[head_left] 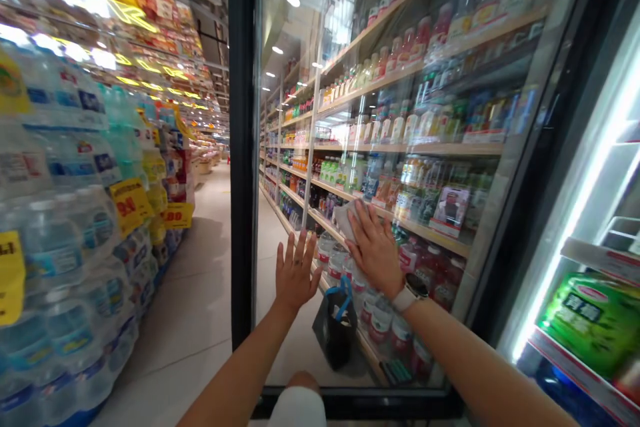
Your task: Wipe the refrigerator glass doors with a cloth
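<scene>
In front of me stands a glass door (pixel 295 180) with a black frame, swung out from a lit cooler. My left hand (pixel 296 270) lies flat against the glass, fingers spread, holding nothing. Further up and to the right, my right hand (pixel 373 247) presses a pale grey cloth (pixel 345 221) onto the glass. Most of the cloth is hidden under the palm; one part shows left of the fingers. A dark watch (pixel 416 285) is on my right wrist.
Shelves of bottles (pixel 385 127) show through the door. A black bag (pixel 336 330) with blue handles shows low through the glass. Stacked water bottles (pixel 60 247) line the aisle floor (pixel 195 280) on the left. A green packet (pixel 590 320) sits inside the cooler at right.
</scene>
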`<action>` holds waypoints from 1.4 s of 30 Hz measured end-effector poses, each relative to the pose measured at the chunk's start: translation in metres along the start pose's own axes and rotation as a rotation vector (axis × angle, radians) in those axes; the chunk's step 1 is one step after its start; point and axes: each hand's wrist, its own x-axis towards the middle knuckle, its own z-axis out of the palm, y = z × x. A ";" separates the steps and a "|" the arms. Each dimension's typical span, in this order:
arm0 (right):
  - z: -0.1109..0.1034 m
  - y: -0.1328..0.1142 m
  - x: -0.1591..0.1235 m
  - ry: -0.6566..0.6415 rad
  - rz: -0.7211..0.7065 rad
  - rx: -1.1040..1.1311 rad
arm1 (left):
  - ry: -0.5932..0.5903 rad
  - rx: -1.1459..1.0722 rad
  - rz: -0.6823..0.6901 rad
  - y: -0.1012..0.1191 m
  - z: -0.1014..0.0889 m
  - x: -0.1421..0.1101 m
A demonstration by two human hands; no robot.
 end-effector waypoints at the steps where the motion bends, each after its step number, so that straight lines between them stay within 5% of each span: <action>1: 0.002 -0.002 0.001 -0.006 0.011 0.012 | -0.001 -0.001 -0.001 0.000 0.001 0.000; 13: 0.054 -0.027 -0.084 -0.052 -0.077 0.024 | 0.013 0.036 0.012 -0.005 0.010 0.001; 18: 0.060 -0.025 -0.115 -0.066 -0.141 0.008 | 0.028 0.023 0.014 -0.005 0.011 0.002; 21: 0.048 -0.015 -0.105 -0.070 -0.154 0.000 | 0.024 0.015 0.002 -0.005 0.012 0.001; 29: 0.000 0.057 0.004 0.041 0.075 0.025 | 0.012 0.007 -0.013 -0.005 0.011 0.002; 32: -0.004 0.072 0.021 0.102 0.051 0.089 | 0.028 -0.020 0.002 0.009 0.005 0.009; 38: 0.017 0.059 -0.018 0.051 -0.016 0.110 | 0.041 -0.108 0.128 0.061 0.013 0.044; 42: 0.033 0.051 -0.066 0.000 -0.042 0.076 | -0.004 -0.094 0.145 0.072 0.032 0.056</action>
